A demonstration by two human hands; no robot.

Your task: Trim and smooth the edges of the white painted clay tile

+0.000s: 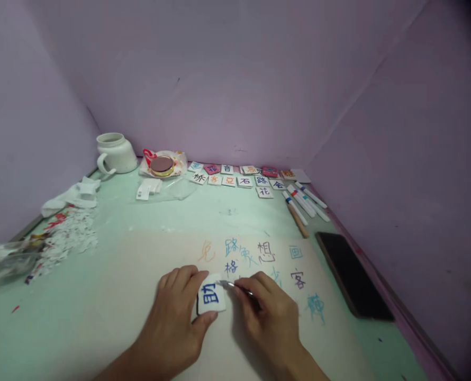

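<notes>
My left hand [175,312] is closed on a small white square block [210,301], gripping its left side between thumb and fingers. A dark blue written character stands on the block's upper face, turned sideways to me. My right hand [269,317] is closed round a slim craft knife [235,287] with a dark handle and a silvery metal front. Its tip points left and meets the block's upper right part; whether it cuts in is too small to tell. Beneath both hands lies a pale sheet [140,275] with characters written in orange, blue and purple.
Along the back wall lie several lettered blocks [244,182]. Several white markers [301,201] and a wooden-handled tool [298,221] rest at right, above a dark phone [354,275]. White shavings [69,238], a plastic bag [9,259], a white mug [116,153] and a round compact [162,165] are leftward.
</notes>
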